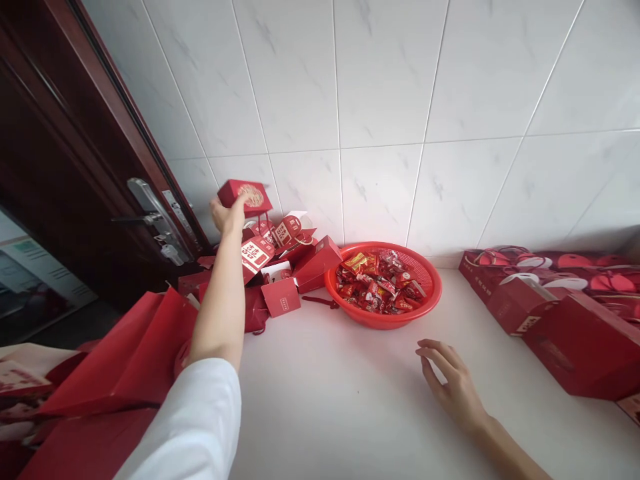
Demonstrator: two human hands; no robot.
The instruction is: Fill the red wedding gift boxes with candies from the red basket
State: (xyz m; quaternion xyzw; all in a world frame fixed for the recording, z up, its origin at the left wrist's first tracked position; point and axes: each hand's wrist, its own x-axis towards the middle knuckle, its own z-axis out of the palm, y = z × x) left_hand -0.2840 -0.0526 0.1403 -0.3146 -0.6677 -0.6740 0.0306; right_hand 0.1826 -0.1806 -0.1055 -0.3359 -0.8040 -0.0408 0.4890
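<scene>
My left hand (228,215) is stretched out toward the wall, its fingers closed round a small red gift box (257,189) with a gold round emblem and a cord handle. It holds the box above a heap of red gift boxes (320,261), some with their flaps up. Low over the white table (320,400), my right hand (453,380) is empty, with thumb and fingers curved and apart. In front of that hand stands a red plastic basket (431,303) of wrapped candies (383,283).
Red boxes and bags (585,333) line the table's right side. Large red paper bags (120,353) crowd the left, beneath a dark wooden door (65,133) with a metal handle (150,213). A tiled wall (380,100) closes off the back.
</scene>
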